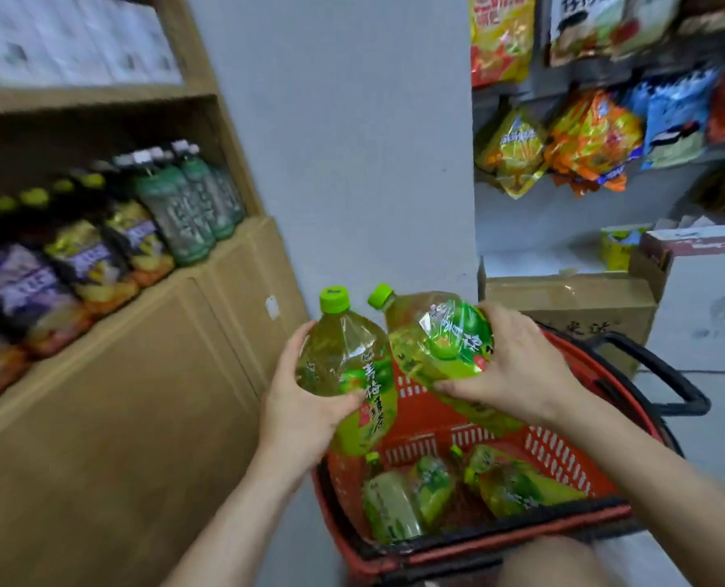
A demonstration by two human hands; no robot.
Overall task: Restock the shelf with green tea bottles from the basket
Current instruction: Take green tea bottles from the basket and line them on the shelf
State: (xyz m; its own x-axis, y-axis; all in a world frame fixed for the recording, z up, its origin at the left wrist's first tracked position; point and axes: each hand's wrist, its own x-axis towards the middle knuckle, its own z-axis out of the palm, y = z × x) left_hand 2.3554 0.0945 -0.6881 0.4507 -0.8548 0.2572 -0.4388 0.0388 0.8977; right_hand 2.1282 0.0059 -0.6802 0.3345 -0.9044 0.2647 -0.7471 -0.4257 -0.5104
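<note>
Holding one green tea bottle (348,370) per grip, above red basket (564,455)

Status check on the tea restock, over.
Left hand and right hand each grip one green tea bottle above the red basket. More bottles lie inside. Shelf to the left, path open.

- Two green tea bottles (344,366) of clear, glossy plastic, wrapped in shiny green film labels and capped in matt lime plastic.
- A red basket (564,455) of moulded, slotted plastic with a smooth black handle (666,374).
- The shelf (111,315), matt brown with a wood look.
- Crinkled, glossy foil snack bags (594,137).
- A dull cardboard box (572,302).
</note>
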